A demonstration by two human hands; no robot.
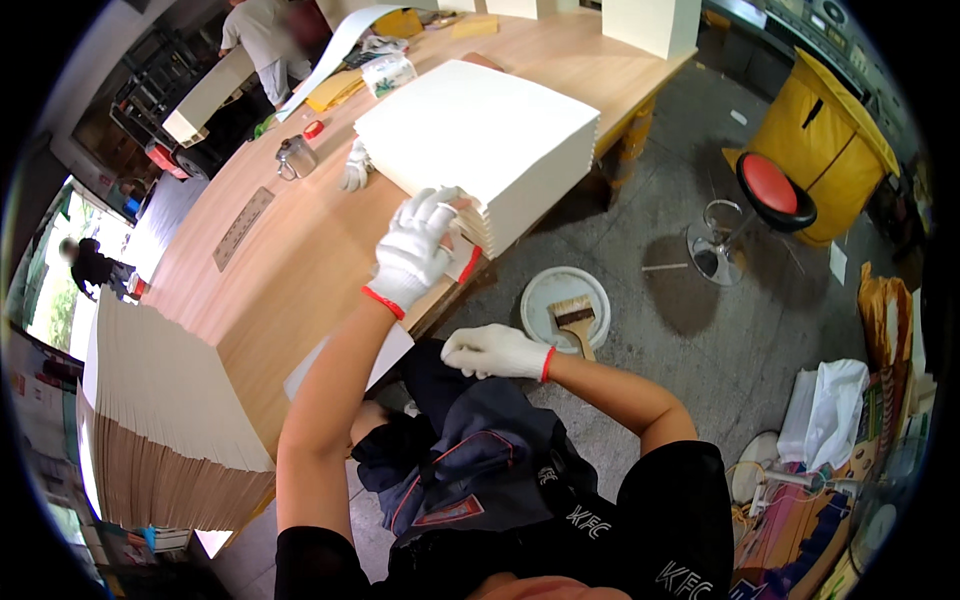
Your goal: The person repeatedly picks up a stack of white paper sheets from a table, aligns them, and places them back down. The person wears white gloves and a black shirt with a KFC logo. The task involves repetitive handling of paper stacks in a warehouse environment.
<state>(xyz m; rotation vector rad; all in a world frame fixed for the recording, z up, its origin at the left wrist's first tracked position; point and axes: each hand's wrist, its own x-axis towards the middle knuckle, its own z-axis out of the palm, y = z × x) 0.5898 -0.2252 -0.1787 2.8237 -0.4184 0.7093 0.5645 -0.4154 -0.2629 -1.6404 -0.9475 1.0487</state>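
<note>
A tall stack of white paper sheets (490, 125) rests on the wooden table, with slightly stepped side edges. My left hand (412, 245), in a white knit glove with a red cuff, is at the near left corner of that stack. Its fingers are bent over the sheet edges, gripping there. Beneath that corner a white piece with a red edge (467, 262) shows in part. My right hand (497, 352), gloved alike, hangs over my lap, beside the table edge. Its fingers are curled in, and nothing shows in them.
On the table (285, 260) lie a ruler (243, 228), a metal mug (295, 158) and a loose glove (355, 165). A fanned sheet pile (165, 400) stands at left. A bucket with a brush (574, 316) and a red stool (770, 185) are on the floor. Another person (262, 45) stands far off.
</note>
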